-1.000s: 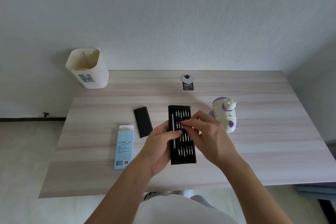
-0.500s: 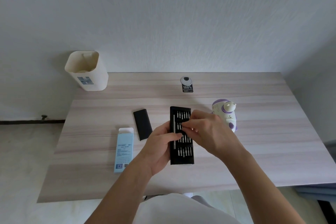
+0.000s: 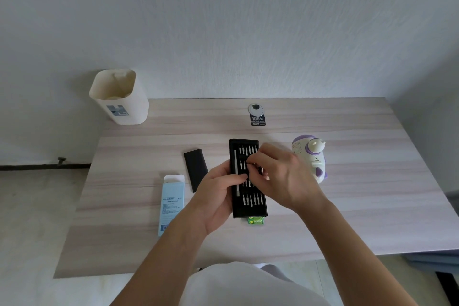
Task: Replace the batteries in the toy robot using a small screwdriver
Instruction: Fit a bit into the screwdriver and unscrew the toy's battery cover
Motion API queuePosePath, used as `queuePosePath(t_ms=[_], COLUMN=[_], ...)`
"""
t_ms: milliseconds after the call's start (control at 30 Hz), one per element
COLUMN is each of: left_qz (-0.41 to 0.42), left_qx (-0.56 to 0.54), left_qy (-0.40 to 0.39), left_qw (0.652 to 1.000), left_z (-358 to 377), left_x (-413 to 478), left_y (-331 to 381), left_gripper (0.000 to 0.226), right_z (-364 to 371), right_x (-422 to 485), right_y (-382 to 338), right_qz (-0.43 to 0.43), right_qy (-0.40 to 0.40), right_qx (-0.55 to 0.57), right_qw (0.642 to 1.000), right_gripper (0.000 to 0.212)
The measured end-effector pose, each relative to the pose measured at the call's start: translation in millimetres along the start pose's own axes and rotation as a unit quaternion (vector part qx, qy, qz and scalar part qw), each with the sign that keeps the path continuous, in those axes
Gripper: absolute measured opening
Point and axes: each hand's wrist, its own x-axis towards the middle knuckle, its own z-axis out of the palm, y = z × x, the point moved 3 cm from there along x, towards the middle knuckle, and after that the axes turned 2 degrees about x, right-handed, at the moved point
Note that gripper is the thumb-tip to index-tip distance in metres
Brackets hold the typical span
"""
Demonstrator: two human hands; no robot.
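A black screwdriver bit tray (image 3: 250,207) with rows of silver bits and a thin driver handle lies lengthwise at the table's middle. My left hand (image 3: 216,196) grips its left edge, thumb across the tray. My right hand (image 3: 280,176) reaches over the tray's upper half, fingertips pinched at a bit in the second row; whether the bit is lifted I cannot tell. The white and purple toy robot (image 3: 313,158) stands just right of my right hand. A green battery pack (image 3: 256,220) peeks out below the tray's near end.
The tray's black sleeve (image 3: 196,169) lies left of the tray, and a light blue box (image 3: 171,204) lies left of that. A cream bin (image 3: 119,97) stands at the back left corner. A round cable grommet with a sticker (image 3: 257,114) sits near the back edge.
My right fingertips have stayed pinched over the tray's bits. The view shifted slightly, and the green battery pack now shows below the tray.
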Motion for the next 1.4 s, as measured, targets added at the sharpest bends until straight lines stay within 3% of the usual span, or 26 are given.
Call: queuePosePath(t_ms=[267,400,633,767,900,967,1067,1167,1400], left_qz=[-0.001,0.002,-0.023,-0.027,-0.031,-0.03,-0.026,-0.022,-0.013], left_qx=[0.004,0.002,-0.026,-0.016,-0.015,-0.011,-0.015,-0.018,-0.023], left_qy=[0.01,0.018,0.047,0.043,0.034,0.035,0.035,0.029,0.024], left_qw=[1.0,1.0,0.998,0.999,0.999,0.999,0.999,0.999,0.999], left_z=[-1,-4,-6,-3,-3,-4,-3,-1,-1], left_x=[3,3,5,4,3,3,4,3,0], left_y=[3,4,-1,0,1,1,0,-1,-1], left_gripper=[0.03,0.029,0.025,0.025,0.029,0.031,0.028,0.024,0.025], right_z=[10,13,16,15,10,6,-2,-1,3], right_x=[4,5,5,4,2,1,4,8,9], right_y=[-7,-7,2,3,7,7,1,-6,-12], right_qz=[0.041,0.065,0.189,0.246,0.286,0.28,0.189,0.095,0.077], right_qy=[0.057,0.063,0.075,0.035,0.011,0.004,-0.002,-0.017,-0.022], right_qx=[-0.036,0.014,0.161,0.197,0.246,0.256,0.196,0.123,0.085], right_qw=[0.997,0.996,0.966,0.948,0.926,0.925,0.962,0.988,0.993], right_gripper=[0.016,0.014,0.018,0.031,0.027,0.018,0.005,0.02,0.022])
